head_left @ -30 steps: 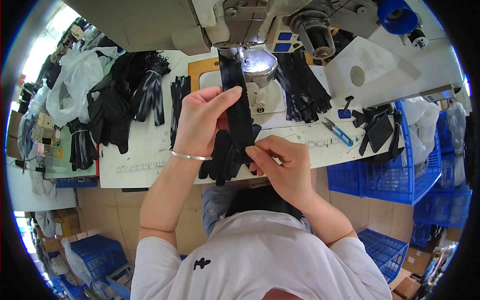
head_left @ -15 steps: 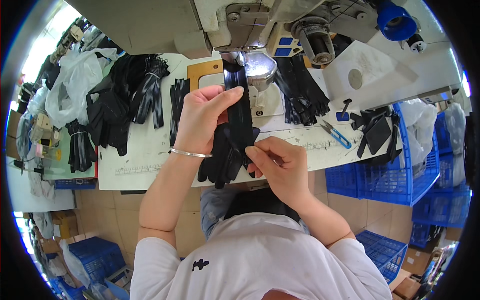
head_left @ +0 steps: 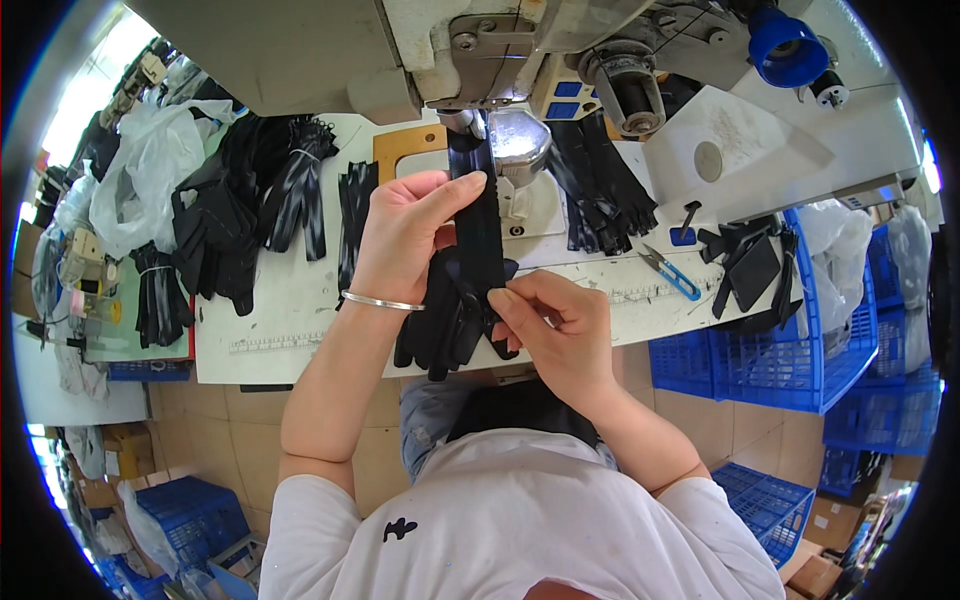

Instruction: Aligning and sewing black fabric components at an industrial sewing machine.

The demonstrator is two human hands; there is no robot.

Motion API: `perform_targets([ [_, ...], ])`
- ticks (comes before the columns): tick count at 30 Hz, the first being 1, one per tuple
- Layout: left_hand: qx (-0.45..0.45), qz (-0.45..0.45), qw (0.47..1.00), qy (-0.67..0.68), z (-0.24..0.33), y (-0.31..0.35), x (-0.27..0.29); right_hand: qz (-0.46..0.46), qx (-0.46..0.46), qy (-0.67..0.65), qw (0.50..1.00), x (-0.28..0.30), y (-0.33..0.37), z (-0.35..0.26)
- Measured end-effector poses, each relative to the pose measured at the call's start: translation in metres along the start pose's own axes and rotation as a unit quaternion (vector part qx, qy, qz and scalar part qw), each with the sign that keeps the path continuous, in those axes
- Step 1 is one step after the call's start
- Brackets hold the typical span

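A long black strip point(head_left: 480, 225), apparently a zipper tape or fabric band, runs from under the sewing machine's head point(head_left: 480, 50) toward me. With thumb and bent fingers my left hand point(head_left: 415, 215) grips its left edge just in front of the presser area. Lower down, my right hand point(head_left: 555, 325) pinches the strip's near right edge between thumb and forefinger. More black strips point(head_left: 445, 320) lie in a heap beneath it and hang over the table's front edge. The strip's far end is hidden under the machine.
Bundled black strips point(head_left: 300, 190) lie at the left, and others point(head_left: 600, 185) right of the machine. Blue-handled thread snips point(head_left: 670, 273) and black pieces point(head_left: 750, 265) rest on the right of the white table point(head_left: 270, 330). A blue plastic crate point(head_left: 765, 365) stands beyond the table's right end.
Both hands keep their grips on the strip and have barely moved. The near end of the strip and the heap below it have shifted slightly.
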State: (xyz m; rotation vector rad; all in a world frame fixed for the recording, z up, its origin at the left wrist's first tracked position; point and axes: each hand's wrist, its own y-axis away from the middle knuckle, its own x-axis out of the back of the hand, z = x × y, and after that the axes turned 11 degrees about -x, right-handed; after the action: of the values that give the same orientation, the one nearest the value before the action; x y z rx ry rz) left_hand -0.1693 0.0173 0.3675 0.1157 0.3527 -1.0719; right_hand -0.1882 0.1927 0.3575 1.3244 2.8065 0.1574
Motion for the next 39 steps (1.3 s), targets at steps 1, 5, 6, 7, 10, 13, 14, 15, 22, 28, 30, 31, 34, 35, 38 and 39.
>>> perform_targets([
  [1, -0.001, 0.001, 1.000, 0.003, 0.001, 0.000, -0.001, 0.002, -0.002, 0.005, 1.000, 0.000, 0.000, -0.001],
  [5, 0.001, -0.004, 1.000, 0.000, -0.002, -0.003, 0.004, 0.001, -0.001, 0.012, 1.000, 0.000, -0.002, 0.000],
  [6, -0.001, -0.006, 1.000, -0.010, -0.003, -0.003, 0.006, 0.002, -0.004, 0.012, 1.000, 0.000, -0.001, 0.000],
  [7, -0.002, -0.007, 1.000, -0.018, -0.005, -0.004, 0.007, 0.003, -0.007, 0.014, 1.000, 0.001, -0.001, 0.000],
  [10, 0.006, -0.001, 1.000, -0.022, -0.005, -0.004, 0.004, 0.004, -0.001, 0.014, 1.000, 0.002, -0.002, 0.003],
  [13, 0.010, -0.004, 1.000, -0.012, -0.003, -0.003, 0.000, 0.002, 0.002, 0.003, 1.000, 0.003, -0.003, 0.005],
  [14, 0.010, -0.004, 1.000, -0.012, -0.005, -0.003, 0.001, 0.002, 0.002, 0.004, 1.000, 0.003, -0.003, 0.006],
  [15, 0.008, -0.012, 1.000, -0.009, -0.007, -0.005, 0.003, 0.003, 0.000, 0.003, 1.000, 0.004, -0.004, 0.006],
  [22, -0.008, -0.005, 0.998, -0.063, -0.012, 0.000, 0.005, 0.036, 0.070, 0.061, 0.995, 0.003, -0.017, 0.011],
  [28, 0.141, -0.074, 0.971, 0.179, -0.012, 0.043, 0.003, 0.046, 0.145, 0.154, 0.976, 0.009, -0.030, 0.017],
  [30, 0.143, -0.075, 0.968, 0.194, -0.010, 0.054, 0.003, 0.037, 0.121, 0.134, 0.983, 0.007, -0.027, 0.016],
  [31, 0.113, -0.061, 0.974, 0.184, -0.012, 0.057, 0.000, 0.039, 0.127, 0.132, 0.982, 0.006, -0.025, 0.015],
  [34, 0.041, 0.016, 0.995, 0.094, -0.029, 0.053, 0.000, 0.034, 0.105, 0.115, 0.987, 0.004, -0.024, 0.010],
  [35, 0.027, 0.025, 0.995, 0.093, -0.030, 0.052, -0.001, 0.028, 0.079, 0.098, 0.992, 0.003, -0.024, 0.010],
  [38, 0.012, 0.052, 0.996, 0.077, -0.032, 0.053, -0.006, -0.051, -0.038, -0.001, 0.998, 0.022, -0.029, 0.010],
  [39, 0.012, 0.056, 0.995, 0.078, -0.033, 0.053, -0.006, -0.052, -0.045, 0.014, 0.998, 0.023, -0.028, 0.007],
])
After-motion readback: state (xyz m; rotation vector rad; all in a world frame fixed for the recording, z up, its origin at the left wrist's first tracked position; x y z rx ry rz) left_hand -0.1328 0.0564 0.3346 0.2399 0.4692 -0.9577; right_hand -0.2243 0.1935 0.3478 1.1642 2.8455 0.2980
